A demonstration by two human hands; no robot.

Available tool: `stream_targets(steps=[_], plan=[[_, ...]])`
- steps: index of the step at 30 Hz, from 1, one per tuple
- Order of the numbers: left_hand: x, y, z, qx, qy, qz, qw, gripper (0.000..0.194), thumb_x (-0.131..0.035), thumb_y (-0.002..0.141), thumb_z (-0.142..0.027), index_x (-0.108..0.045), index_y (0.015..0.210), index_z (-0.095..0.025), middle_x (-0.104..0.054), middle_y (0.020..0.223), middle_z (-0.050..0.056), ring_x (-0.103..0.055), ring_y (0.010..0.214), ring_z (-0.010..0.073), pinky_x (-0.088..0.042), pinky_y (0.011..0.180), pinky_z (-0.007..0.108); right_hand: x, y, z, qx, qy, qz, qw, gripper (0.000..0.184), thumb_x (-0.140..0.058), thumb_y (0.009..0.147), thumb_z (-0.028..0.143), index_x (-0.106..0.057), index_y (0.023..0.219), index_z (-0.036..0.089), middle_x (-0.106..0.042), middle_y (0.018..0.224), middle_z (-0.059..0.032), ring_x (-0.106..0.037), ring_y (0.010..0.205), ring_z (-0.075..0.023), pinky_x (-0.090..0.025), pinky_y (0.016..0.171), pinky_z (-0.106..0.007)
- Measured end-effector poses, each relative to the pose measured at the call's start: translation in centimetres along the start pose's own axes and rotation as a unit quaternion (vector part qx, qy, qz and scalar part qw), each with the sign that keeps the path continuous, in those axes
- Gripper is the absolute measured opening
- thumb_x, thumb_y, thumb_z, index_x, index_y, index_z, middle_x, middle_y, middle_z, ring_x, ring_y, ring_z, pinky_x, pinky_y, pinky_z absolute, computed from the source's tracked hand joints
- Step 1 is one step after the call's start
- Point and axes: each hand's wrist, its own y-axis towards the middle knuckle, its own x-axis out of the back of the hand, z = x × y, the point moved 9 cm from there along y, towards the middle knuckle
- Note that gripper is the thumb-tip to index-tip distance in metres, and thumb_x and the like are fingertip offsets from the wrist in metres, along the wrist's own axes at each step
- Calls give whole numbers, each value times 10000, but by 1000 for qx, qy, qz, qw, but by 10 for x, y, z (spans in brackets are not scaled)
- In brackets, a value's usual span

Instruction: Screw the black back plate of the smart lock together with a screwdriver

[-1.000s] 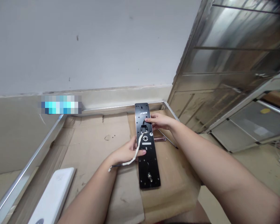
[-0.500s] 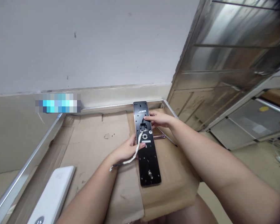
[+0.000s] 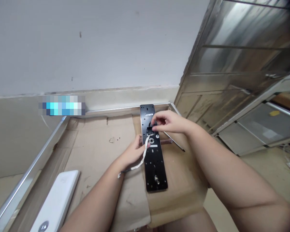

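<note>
A long black door lock panel (image 3: 157, 164) lies back side up, with a square spindle hole and screw holes. My left hand (image 3: 135, 151) grips its left edge, thumb on top and fingers partly hidden at the side. From the middle of the panel, a white-wrapped cable (image 3: 137, 166) runs over my left hand to a loose end above the wrist. My right hand (image 3: 168, 121) is curled in a pinch over the small black socket (image 3: 150, 130) on the panel; what is between the fingertips, if anything, is too small to tell. A lever handle (image 3: 166, 141) sticks out at the right.
Cardboard (image 3: 101, 141) covers the table inside a metal frame (image 3: 31, 170). At the lower left lies a white lock panel (image 3: 56, 199) with a round grey part. A thin dark rod (image 3: 176, 143) rests right of the black panel. Behind stand a wall (image 3: 87, 48) and a metal door (image 3: 222, 64).
My right hand has lifted off the panel's right edge, where its index finger lay on top, and is now curled in a pinch above the socket. My left hand keeps its grip.
</note>
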Motion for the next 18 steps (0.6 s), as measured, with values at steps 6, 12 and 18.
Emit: stream_targets(steps=[6,12,18], plan=[[-13,0,5,-18,-12,49,999,913,-896,688,-352,-321,1387,-228,-467,1401,129,-463,1326,323,-387,1104,465,-50,-1,36,73,-251,80,962,187,-791,776,322,-764,948,253,-631,901,-55,-519,907,-235,-392,839,-377],[-17,-2,6,0,-13,69,998,1005,-909,661,-346,-269,1426,-224,-447,1393,146,-457,1328,351,-378,1109,513,-51,-2,31,63,-217,98,969,91,-612,858,178,-686,908,191,-613,955,-61,-542,841,-182,-409,741,-301],[-15,0,5,8,11,44,999,1089,-906,638,-286,-235,1494,-249,-418,1419,137,-440,1332,360,-375,1113,521,-25,-7,24,3,-170,69,983,120,-556,846,149,-643,908,201,-670,887,-19,-566,763,-144,-385,676,-258]])
